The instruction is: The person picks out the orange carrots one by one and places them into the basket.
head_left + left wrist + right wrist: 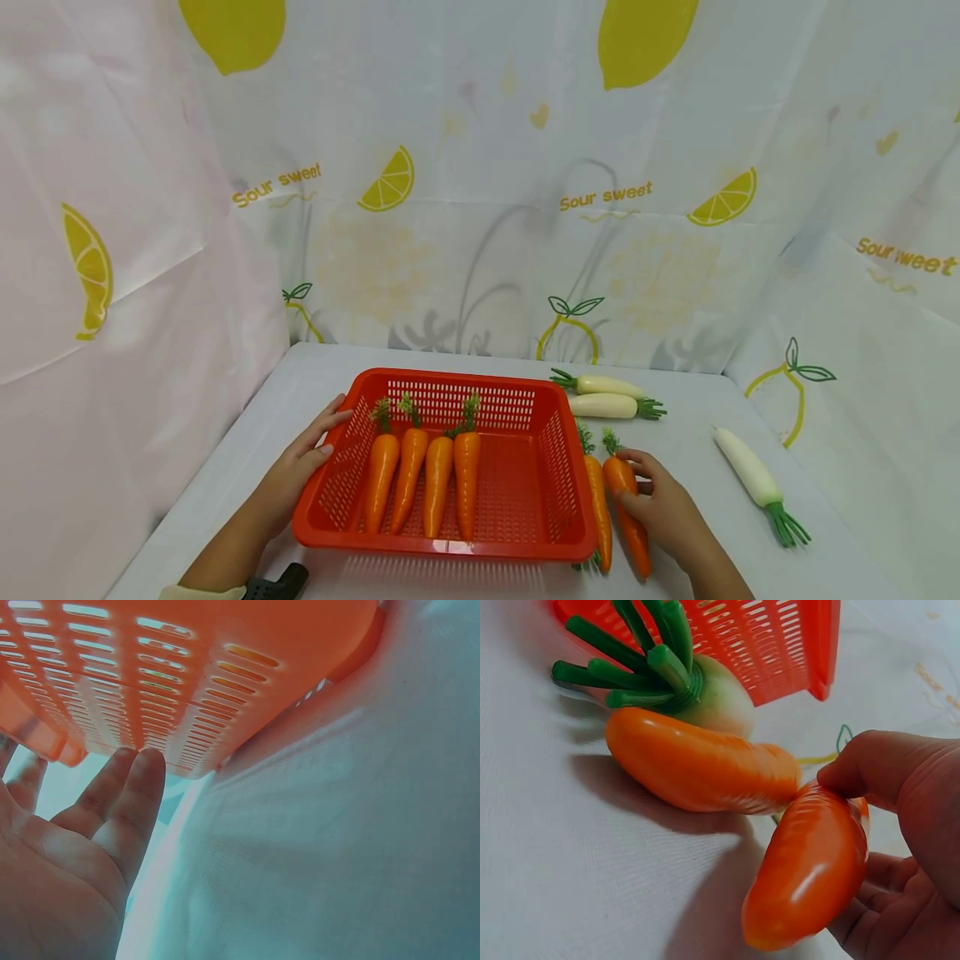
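Observation:
A red plastic basket [510, 546] with slotted walls holds several orange carrots [438, 483] side by side in its left and middle part. My left hand [296, 462] is at its left side, fingertips at the rim; in the left wrist view, nearly straight fingers [142, 787] touch the outer wall. To the right of the basket, my right hand [660, 500] pinches a carrot [626, 508] between thumb and fingers; the right wrist view shows its thick tapered end tilted downward. Another carrot [598, 512] lies beside the basket wall, against a white radish [724, 697] mostly hidden in the head view.
Two white radishes [607, 406] with green stems lie behind the basket's right corner. Another white radish [750, 471] lies alone at the far right. White cloth covers the table [697, 417], and lemon-printed curtains [487, 250] enclose its back and sides.

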A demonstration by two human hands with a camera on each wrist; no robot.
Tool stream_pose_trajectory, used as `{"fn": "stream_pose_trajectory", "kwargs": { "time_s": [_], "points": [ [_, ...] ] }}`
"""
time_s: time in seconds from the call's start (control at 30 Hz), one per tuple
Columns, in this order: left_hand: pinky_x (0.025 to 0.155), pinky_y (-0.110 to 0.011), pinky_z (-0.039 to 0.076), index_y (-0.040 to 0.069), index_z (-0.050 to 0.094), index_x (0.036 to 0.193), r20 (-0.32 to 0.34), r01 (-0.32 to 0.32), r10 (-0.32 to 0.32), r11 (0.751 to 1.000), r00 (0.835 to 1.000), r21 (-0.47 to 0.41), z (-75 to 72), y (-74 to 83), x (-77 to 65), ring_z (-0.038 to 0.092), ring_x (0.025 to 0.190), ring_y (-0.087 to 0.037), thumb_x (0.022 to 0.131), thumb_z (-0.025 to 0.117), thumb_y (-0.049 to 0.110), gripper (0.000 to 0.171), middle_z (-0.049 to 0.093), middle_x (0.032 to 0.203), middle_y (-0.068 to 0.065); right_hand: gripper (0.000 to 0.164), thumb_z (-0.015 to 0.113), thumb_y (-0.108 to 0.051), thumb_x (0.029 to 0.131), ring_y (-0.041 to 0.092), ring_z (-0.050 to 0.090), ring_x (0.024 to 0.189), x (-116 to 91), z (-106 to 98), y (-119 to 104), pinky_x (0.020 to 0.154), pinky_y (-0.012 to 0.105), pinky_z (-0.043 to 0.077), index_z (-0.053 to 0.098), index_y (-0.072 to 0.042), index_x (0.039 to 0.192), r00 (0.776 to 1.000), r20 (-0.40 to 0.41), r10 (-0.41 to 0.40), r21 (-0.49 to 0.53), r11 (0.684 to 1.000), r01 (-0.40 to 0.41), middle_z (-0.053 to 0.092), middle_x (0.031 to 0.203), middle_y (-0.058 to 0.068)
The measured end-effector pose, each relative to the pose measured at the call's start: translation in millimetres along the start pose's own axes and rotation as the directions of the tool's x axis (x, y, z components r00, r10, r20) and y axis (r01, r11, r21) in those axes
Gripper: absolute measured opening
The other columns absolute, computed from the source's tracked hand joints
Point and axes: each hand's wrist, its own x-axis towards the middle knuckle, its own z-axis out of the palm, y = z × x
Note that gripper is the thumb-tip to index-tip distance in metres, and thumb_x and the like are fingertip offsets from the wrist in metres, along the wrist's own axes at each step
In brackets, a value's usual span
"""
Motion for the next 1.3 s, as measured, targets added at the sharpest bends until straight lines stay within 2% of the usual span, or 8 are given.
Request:
{"fn": "stream_pose_trajectory", "kwargs": {
  "time_s": [0.43,1.03,1.3],
  "points": [
    [0.098,-0.019,0.052,0.01,0.04,0.16,-0.003,0.013,-0.013,1.0,1.0,0.007,-2.2,-3.4,0.9,-0.002,0.159,-0.048,0.111,0.044,0.024,0.05,0.005,0.178,-0.004,0.062,0.073,-0.027,0.097,0.042,0.056,0.131,-2,-3,-4,0.09,0.048,0.062,0.047,-0.018,0.152,0.999,-0.022,-0.034,0.039,0.999,0.035,0.047,0.156,0.023],
    [0.098,-0.017,0.051,0.009,0.041,0.159,-0.002,0.006,-0.006,1.0,1.0,0.011,-0.7,-2.0,0.5,-0.002,0.159,-0.05,0.111,0.045,0.023,0.05,0.005,0.178,-0.006,0.061,0.071,-0.022,0.099,0.038,0.059,0.129,-9,-2,-13,0.09,0.046,0.061,0.046,-0.018,0.153,0.997,-0.025,-0.078,0.107,0.991,0.08,0.045,0.157,0.024],
    [0.098,-0.019,0.052,0.011,0.04,0.16,-0.008,0.029,-0.029,1.0,1.0,0.011,-2.4,-3.9,2.4,-0.003,0.159,-0.048,0.111,0.045,0.025,0.051,0.005,0.178,-0.003,0.058,0.07,-0.023,0.1,0.033,0.06,0.126,-13,-3,-20,0.092,0.045,0.061,0.046,-0.019,0.153,0.995,-0.011,-0.1,0.19,0.977,0.1,0.046,0.157,0.021]
  ]
}}
